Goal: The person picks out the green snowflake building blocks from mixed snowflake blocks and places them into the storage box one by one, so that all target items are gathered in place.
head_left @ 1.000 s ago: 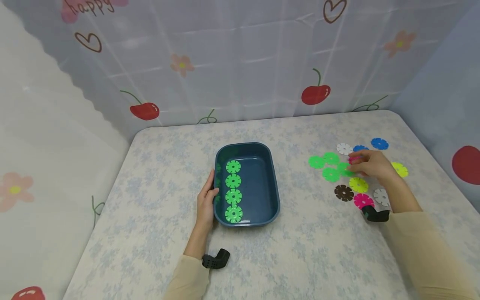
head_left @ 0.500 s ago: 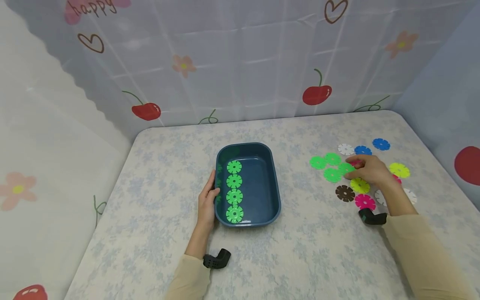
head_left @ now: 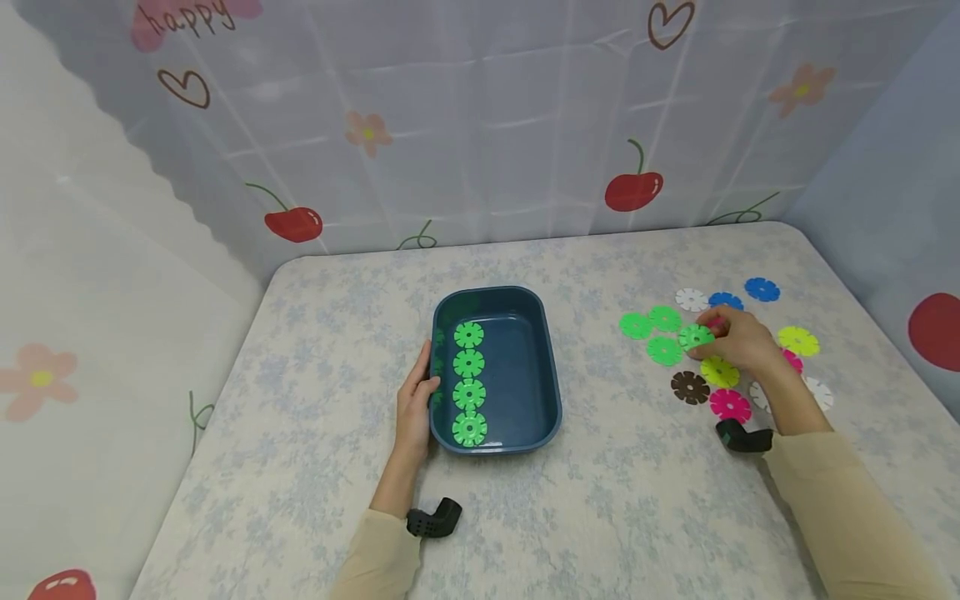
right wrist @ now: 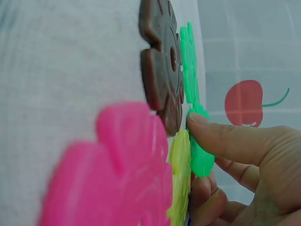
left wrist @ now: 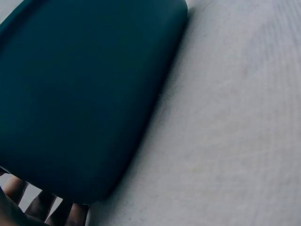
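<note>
Head view: my right hand (head_left: 738, 342) pinches green disc (head_left: 695, 333) between thumb and fingers, just right of three loose green discs (head_left: 660, 351). Fully off table (head_left: 600, 500)? Can't tell. Looks like thin plastic — probably light, stiff, slightly slick, not fragile. Notched edge seems best hold, thumb opposing fingers. My left hand (head_left: 412, 417) grips tray (head_left: 517, 375) by left wall — four more green discs (head_left: 462, 363) inside.

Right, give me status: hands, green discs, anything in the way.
Left hand gripping dark-blue tray. Right hand pinching green notched disc. Four green discs lined up inside. Three loose green discs flat between; nothing tall blocking.
</note>
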{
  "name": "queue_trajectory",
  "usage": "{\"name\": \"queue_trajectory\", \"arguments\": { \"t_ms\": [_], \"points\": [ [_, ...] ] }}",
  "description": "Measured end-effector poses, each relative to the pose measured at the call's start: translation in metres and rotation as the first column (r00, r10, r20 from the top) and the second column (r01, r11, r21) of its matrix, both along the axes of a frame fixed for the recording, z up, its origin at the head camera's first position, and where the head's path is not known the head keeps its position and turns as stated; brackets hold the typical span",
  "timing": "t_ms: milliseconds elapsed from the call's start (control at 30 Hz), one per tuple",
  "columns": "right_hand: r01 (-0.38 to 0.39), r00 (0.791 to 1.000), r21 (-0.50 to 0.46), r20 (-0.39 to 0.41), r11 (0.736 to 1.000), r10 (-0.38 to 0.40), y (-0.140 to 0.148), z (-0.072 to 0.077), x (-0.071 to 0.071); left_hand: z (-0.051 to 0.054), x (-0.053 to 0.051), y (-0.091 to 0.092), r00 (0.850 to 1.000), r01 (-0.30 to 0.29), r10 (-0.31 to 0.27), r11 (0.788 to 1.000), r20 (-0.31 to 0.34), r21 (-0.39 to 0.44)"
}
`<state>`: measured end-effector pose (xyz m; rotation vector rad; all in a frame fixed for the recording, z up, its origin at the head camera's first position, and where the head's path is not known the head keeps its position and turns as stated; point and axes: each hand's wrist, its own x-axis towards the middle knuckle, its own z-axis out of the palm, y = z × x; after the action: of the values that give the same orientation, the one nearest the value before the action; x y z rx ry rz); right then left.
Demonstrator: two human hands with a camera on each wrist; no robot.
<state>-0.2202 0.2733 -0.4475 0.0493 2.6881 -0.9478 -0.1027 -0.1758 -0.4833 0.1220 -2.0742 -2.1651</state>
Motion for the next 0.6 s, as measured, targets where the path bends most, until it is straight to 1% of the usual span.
{"name": "queue_trajectory", "arguments": {
  "t_ms": [267, 400, 600],
  "points": [
    [-0.006, 0.999, 0.031, -0.048, 0.999, 0.008, 0.0023, 0.0039, 0.0043, -0.0005, 0.0002, -0.0001, 1.0, 0.003, -0.003, 1.0, -0.004, 0.0],
    [0.006, 0.998, -0.001, -0.056, 1.0, -0.006, 0.0055, 0.0046, 0.0063, -0.0003, 0.0006, -0.0004, 1.0, 0.006, -0.007, 1.0, -0.005, -0.003],
    [0.083, 0.996, -0.103, -0.026, 0.991, -0.086, 0.0099, 0.0045, 0.0061, -0.0009, 0.0004, -0.0009, 1.0, 0.007, -0.007, 1.0, -0.008, 0.001]
  ]
}}
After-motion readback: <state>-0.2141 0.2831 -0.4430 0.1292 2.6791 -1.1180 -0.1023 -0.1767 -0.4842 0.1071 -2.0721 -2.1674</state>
